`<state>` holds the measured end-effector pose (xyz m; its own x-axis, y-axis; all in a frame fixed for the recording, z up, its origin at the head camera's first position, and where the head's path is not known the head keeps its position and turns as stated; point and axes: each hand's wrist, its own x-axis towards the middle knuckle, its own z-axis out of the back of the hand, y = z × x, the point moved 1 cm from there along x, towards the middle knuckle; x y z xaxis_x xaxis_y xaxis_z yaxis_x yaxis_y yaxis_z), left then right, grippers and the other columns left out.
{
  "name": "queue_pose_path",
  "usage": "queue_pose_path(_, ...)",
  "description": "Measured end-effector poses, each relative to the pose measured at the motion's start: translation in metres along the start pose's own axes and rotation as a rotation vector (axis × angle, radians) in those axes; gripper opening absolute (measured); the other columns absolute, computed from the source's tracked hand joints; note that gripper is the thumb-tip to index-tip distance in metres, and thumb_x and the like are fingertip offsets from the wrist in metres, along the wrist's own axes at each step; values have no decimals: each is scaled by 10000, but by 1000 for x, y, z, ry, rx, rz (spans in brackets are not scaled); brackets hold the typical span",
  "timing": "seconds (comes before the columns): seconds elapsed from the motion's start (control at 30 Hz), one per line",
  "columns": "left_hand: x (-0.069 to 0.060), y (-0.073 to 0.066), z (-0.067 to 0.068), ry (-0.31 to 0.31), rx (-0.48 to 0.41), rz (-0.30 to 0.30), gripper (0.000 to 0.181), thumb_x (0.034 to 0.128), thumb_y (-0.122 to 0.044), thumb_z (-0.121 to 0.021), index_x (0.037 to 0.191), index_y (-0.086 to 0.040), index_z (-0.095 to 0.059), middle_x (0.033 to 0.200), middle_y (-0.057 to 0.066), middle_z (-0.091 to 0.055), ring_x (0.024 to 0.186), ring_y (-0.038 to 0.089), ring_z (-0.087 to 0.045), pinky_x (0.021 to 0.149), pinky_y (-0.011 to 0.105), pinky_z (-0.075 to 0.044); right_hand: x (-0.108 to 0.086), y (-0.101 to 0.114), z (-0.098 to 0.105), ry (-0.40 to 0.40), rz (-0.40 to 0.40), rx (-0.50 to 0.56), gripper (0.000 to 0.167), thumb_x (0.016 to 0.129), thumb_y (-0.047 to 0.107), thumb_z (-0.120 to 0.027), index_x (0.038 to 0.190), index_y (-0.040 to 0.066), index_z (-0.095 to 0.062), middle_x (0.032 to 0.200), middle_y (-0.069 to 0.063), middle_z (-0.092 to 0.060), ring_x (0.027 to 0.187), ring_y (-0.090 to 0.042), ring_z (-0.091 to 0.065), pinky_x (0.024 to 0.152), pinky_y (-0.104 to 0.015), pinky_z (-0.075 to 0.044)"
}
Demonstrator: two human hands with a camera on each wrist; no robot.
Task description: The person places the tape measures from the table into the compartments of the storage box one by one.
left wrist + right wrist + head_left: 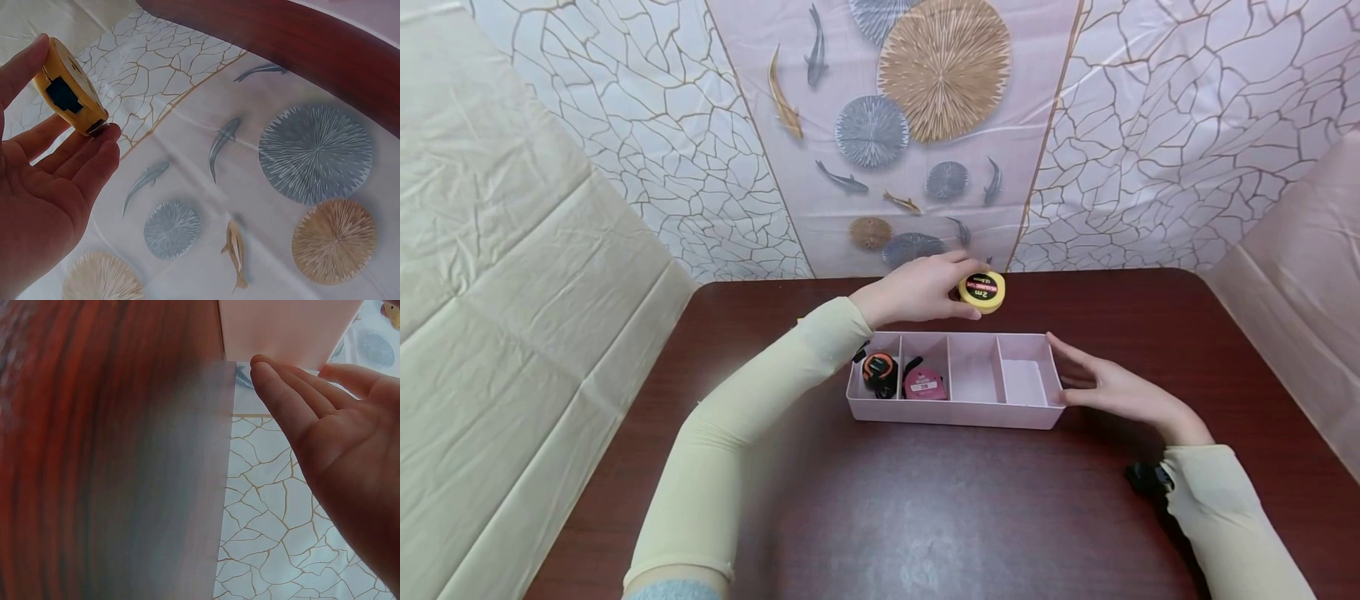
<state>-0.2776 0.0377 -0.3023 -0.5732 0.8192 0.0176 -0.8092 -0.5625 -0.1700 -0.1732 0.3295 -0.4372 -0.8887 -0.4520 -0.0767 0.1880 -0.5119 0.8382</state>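
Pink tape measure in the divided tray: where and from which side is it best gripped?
Probably best pinched by its far edge, coming down from above. The pink tape measure sits close to the near wall of the divided tray, with a divider close on each side; open space shows above and beyond that far edge. Its thin black strap looks a poorer hold.

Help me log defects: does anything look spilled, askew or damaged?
Nothing stands out. The tray sits flat, the black-and-orange tape measure and pink tape measure lie in separate compartments, and the left hand holds the yellow tape measure. No spill or breakage shows.
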Motion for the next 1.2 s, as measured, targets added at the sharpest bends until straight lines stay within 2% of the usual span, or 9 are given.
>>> queue_pose_path(0.27,-1,2,-10,17,-22,-7,672,925,-467,-706,1468,-133,-498,1344,27,-546,1123,133,-575,972,303,-454,0,-2,-1,1,3,13,920,939,136,-711,1611,36,-91,1618,-318,-113,1336,-533,-404,920,-124,-413)
queue_pose_path(0.63,-4,3,-20,7,-37,-42,642,928,-420,-721,1452,-110,-518,1275,35,-558,1039,131,-574,915,305,-463,0,-3,-1,-1,4,1,912,939,138,-710,1613,46,-103,1619,-315,-120,1329,-535,-415,919,-121,-406)
queue_pose_path(1.2,-8,0,-34,55,-18,-29,654,912,-411,-746,1450,-115,-521,1256,30,-574,1050,122,-568,939,297,-456,-1,-1,-1,-1,10,10,916,940,131,-711,1612,43,-95,1614,-323,-121,1328,-538,-412,932,-142,-417)
